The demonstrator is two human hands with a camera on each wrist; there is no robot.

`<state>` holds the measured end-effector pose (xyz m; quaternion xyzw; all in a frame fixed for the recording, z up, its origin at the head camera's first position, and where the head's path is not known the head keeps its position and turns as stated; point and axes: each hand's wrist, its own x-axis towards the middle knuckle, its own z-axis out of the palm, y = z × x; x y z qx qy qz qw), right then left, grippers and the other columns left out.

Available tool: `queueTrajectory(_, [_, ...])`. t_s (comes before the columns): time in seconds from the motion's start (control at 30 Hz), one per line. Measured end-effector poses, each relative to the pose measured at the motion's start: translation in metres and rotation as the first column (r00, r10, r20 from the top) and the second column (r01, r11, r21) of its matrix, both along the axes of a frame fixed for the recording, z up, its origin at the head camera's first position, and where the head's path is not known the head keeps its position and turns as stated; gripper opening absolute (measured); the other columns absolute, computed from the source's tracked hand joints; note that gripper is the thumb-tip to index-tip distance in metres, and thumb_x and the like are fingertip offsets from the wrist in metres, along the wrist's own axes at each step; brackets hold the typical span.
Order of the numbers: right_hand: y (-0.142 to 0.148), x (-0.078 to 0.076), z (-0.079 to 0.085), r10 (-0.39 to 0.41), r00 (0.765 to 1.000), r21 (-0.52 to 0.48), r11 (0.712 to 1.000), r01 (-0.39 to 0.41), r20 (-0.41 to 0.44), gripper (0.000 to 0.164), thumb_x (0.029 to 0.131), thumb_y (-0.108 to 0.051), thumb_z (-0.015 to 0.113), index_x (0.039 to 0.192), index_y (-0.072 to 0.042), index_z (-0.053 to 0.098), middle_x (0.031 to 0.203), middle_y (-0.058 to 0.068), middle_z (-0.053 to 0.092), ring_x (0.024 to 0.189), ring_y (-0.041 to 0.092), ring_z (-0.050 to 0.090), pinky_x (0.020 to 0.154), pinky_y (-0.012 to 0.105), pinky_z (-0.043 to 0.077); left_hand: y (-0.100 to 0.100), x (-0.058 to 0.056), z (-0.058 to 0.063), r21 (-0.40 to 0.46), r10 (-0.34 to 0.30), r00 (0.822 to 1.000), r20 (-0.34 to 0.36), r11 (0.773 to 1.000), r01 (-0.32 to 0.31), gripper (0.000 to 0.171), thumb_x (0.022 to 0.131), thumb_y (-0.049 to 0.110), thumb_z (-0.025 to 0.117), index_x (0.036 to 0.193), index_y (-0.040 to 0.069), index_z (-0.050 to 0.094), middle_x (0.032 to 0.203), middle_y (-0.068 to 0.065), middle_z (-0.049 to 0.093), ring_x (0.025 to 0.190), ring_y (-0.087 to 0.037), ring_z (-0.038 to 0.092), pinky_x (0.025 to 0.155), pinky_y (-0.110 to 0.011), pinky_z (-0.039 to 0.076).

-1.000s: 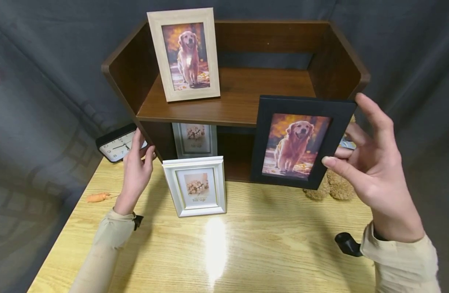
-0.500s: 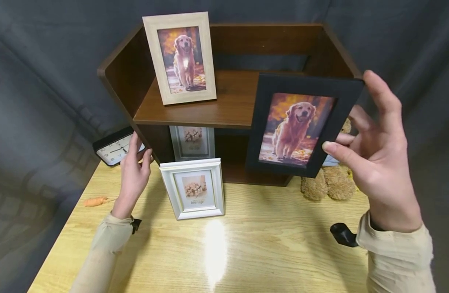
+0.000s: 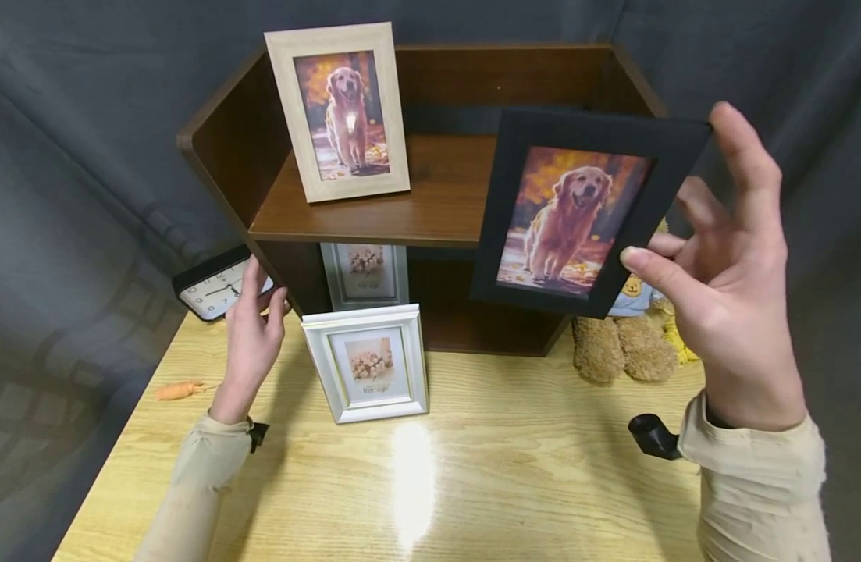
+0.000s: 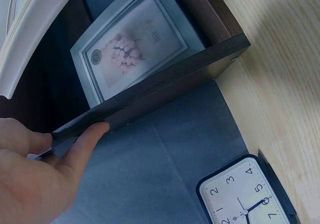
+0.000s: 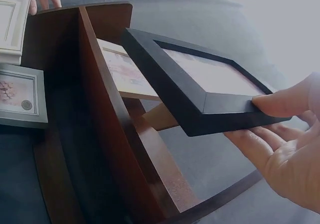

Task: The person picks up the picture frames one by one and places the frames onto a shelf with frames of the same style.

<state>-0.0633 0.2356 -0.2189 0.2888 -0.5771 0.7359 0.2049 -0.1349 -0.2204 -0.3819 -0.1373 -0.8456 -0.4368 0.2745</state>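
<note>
The black photo frame (image 3: 578, 218) hangs right of centre in the head view, its lower right edge caught in the grip of the right hand (image 3: 735, 242), which is closed only to the frame's thickness. The thumb lies on the front face, other fingers go behind, and the index fingertip reaches the upper right corner; most of the frame extends leftward from the grip, across the right part of the brown shelf (image 3: 444, 211). At left, the left hand (image 3: 250, 343) pinches the shelf's side panel between thumb and fingers, close to the white alarm clock (image 3: 219, 293). Compared with half a second ago, the black frame sits higher, and more of the teddy bear (image 3: 623, 347) shows beneath it. The left hand keeps its hold, and the white photo frame (image 3: 368, 367) stays at lower centre-left.
</note>
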Motion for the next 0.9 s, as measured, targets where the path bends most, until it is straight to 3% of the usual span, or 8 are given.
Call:
queueTrajectory(0.43, [-0.01,-0.018,0.012,-0.035,0.999,0.077,0.996,0.037,-0.03,0.087,0.088,0.023,0.061,0.166,-0.004,0.032,0.173,0.009,0.019,0.146,0.042,0.04,0.079,0.025,0.062,-0.001,0.0,-0.001,0.002,0.001,1.0,0.011,1.0,-0.001,0.07,0.105,-0.014,0.053,0.168,0.013,0.036,0.158,-0.021,0.051,0.116,-0.049,0.068,0.083,-0.005,0.053])
queueTrajectory(0.73, [-0.019,-0.034,0.023,-0.059,0.997,0.133,0.989,0.065,-0.05,0.082,0.094,0.017,0.063,0.167,-0.009,0.034,0.17,0.008,0.028,0.142,0.041,0.044,0.085,0.028,0.059,-0.001,0.0,-0.001,0.004,0.008,1.0,0.006,1.0,-0.008,0.069,0.105,-0.014,0.053,0.167,0.011,0.038,0.156,-0.021,0.054,0.115,-0.048,0.069,0.081,-0.006,0.054])
queueTrajectory(0.9, [-0.025,-0.043,0.023,-0.077,0.997,0.124,0.989,0.079,-0.025,0.083,0.094,0.022,0.058,0.167,-0.01,0.033,0.167,0.01,0.035,0.141,0.038,0.045,0.081,0.029,0.057,0.0,-0.001,-0.001,0.003,0.006,1.0,0.003,1.0,-0.006,0.068,0.105,-0.015,0.053,0.166,0.01,0.038,0.157,-0.021,0.053,0.118,-0.047,0.068,0.085,-0.005,0.052])
